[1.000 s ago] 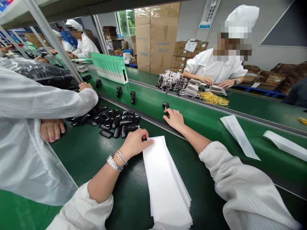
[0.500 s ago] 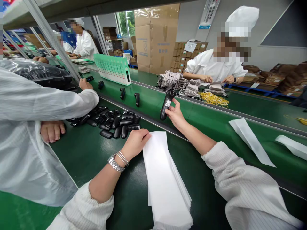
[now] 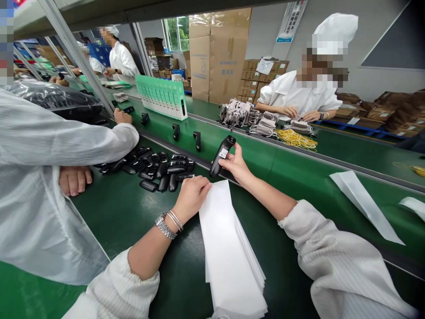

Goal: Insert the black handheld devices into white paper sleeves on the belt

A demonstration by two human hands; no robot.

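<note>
My right hand [image 3: 234, 164] grips a black handheld plastic device [image 3: 220, 156] with a small white label, holding it tilted above the edge of the belt. My left hand [image 3: 191, 198], with a metal watch and bangles on its wrist, rests at the top of a stack of white paper sheets [image 3: 229, 252] and is next to a pile of several black devices [image 3: 162, 170]. A co-worker's hand [image 3: 75, 180] lies on the belt left of that pile.
A co-worker's white sleeve [image 3: 43, 146] fills the left side. Several black devices [image 3: 175, 131] stand on a raised green belt [image 3: 252, 155]. Beyond are green-and-white cards [image 3: 161, 97], grey cable bundles [image 3: 234, 113], yellow rubber bands [image 3: 295, 139] and loose white sheets [image 3: 361, 206].
My right hand has picked up the black device from the raised belt and carried it down and left, towards the paper stack. My left hand has stayed at the stack's top edge.
</note>
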